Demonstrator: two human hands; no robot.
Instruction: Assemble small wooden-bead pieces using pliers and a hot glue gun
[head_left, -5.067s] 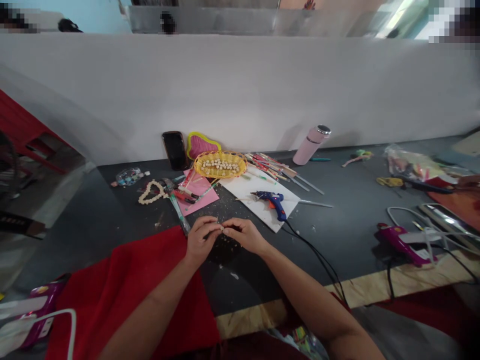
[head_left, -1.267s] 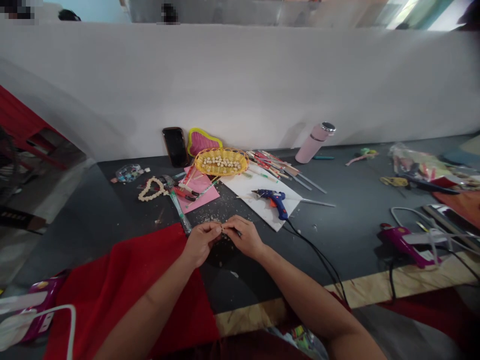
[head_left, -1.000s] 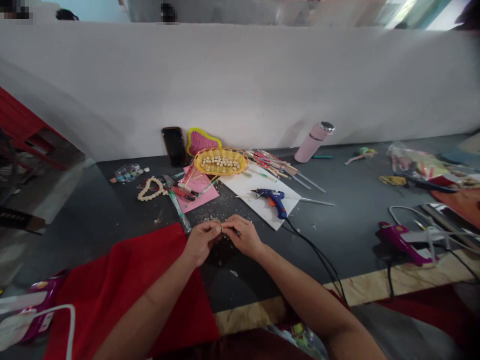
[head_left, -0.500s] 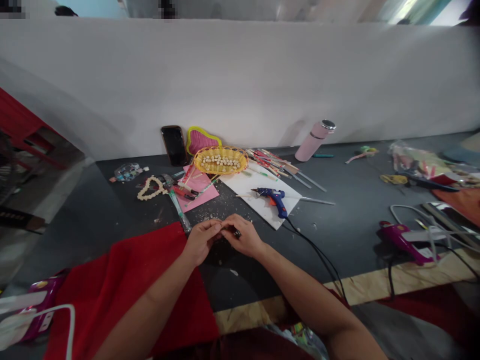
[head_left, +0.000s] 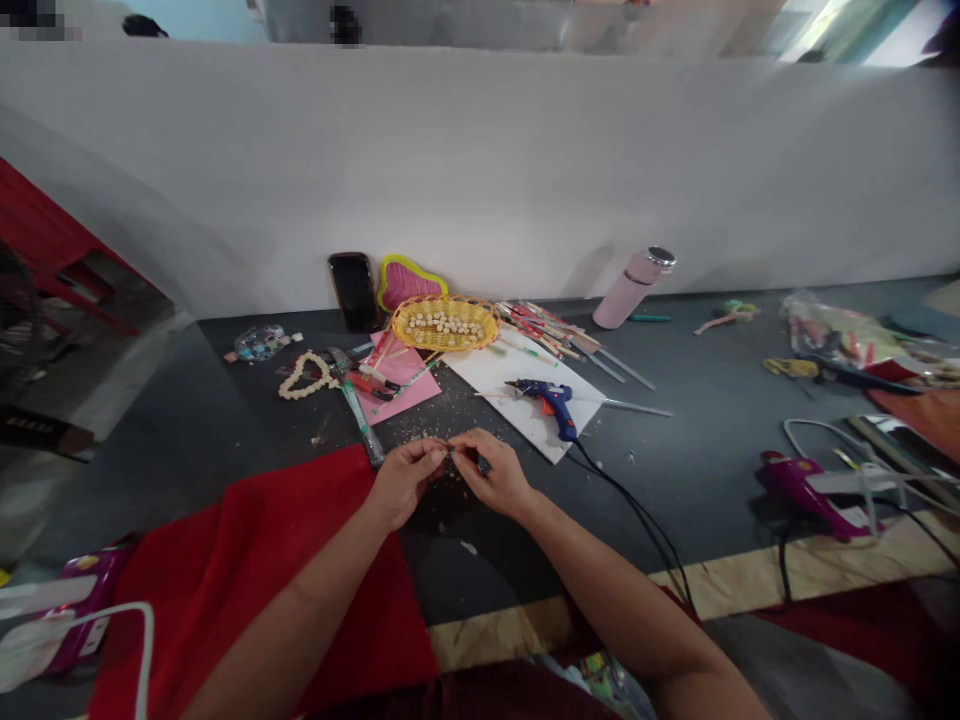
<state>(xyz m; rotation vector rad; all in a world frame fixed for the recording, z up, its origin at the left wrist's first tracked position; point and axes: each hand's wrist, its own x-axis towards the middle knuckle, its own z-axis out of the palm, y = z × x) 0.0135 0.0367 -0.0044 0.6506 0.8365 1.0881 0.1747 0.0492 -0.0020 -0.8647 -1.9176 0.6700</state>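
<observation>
My left hand [head_left: 405, 480] is closed in a pinch above the front of the dark table, its fingertips on something too small to name. Close against it, my right hand [head_left: 491, 475] is curled, with a small dark object partly showing among its fingers; its kind is hidden. Pale crumbs lie on the table around both hands. Beyond them a yellow basket [head_left: 405, 335] holds many small whitish pieces. A blue glue gun [head_left: 553, 402] lies on a white sheet [head_left: 517, 425] to the right. Left of the basket is a heart-shaped string of pale pieces [head_left: 289, 388].
A hammer-like tool [head_left: 360, 415] lies by pink paper [head_left: 412, 392]. Red cloth [head_left: 315, 570] covers the front left. A phone [head_left: 352, 292] leans on the wall near a pink bottle [head_left: 634, 290]. The glue gun's cord [head_left: 637, 500] runs over the table's front edge.
My right hand has shifted slightly, opening a small gap between the two hands' fingertips. The whole view has moved a little; the things on the table stay put.
</observation>
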